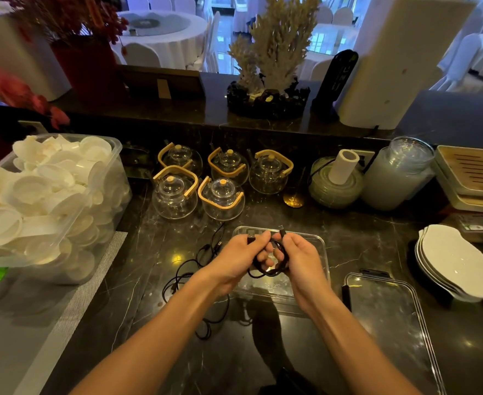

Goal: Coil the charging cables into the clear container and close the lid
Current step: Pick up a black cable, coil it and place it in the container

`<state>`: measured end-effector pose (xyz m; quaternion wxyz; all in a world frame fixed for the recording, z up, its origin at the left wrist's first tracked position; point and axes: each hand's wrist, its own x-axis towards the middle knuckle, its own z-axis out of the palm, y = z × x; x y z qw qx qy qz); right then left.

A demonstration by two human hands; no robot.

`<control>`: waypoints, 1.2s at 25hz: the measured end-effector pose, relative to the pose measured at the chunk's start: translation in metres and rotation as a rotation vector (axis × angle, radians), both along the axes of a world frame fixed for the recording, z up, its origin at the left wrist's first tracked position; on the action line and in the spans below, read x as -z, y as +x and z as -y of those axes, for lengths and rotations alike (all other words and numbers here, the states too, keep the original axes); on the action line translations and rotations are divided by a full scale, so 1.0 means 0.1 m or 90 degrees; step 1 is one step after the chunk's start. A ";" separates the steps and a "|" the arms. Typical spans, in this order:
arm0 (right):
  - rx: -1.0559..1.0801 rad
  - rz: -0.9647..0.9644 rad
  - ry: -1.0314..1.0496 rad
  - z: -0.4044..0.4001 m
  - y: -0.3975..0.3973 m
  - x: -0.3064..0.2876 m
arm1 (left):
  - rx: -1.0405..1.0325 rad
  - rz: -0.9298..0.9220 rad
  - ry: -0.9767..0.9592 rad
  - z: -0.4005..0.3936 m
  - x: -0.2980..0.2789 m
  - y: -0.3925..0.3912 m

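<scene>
Both my hands hold one black charging cable (266, 269) wound into a small coil above the clear container (321, 252). My left hand (238, 259) pinches the USB plug end near the top. My right hand (297, 256) grips the coil and the other plug, which sticks up. The container sits open on the dark marble counter. Its clear lid (388, 312) with black clips lies flat to the right. More black cables (194, 269) lie loose and tangled on the counter left of the container, partly hidden under my left forearm.
Several glass teapots (220, 181) with wooden handles stand behind the container. A large clear bin of white plastic lids (49, 201) fills the left. White dishes (454, 263) are stacked at the right, with a glass jar (399, 172) and wooden trays (474, 178) behind them.
</scene>
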<state>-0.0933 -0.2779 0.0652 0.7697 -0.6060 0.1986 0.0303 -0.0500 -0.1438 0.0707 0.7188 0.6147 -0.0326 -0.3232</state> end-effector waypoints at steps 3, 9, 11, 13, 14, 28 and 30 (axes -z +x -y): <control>0.040 -0.007 0.016 -0.02 0.06 -0.03 | -0.119 -0.051 -0.070 0.12 0.05 -0.06; 0.140 -0.025 -0.019 0.09 0.02 -0.01 | -0.211 -0.219 -0.258 0.20 0.12 -0.07; 0.216 0.005 0.038 0.16 0.00 -0.04 | -0.213 -0.241 -0.273 0.17 0.13 -0.03; 0.247 0.046 0.133 0.21 -0.01 -0.09 | -0.211 -0.256 -0.279 0.15 0.13 -0.01; 0.253 0.069 0.163 0.24 -0.02 -0.12 | -0.213 -0.263 -0.276 0.15 0.13 0.00; -0.155 -0.107 0.103 0.28 -0.04 0.14 | -0.168 -0.136 -0.091 0.15 0.07 0.01; -0.149 -0.075 0.105 0.29 -0.03 0.20 | -0.178 -0.121 -0.061 0.14 0.09 0.02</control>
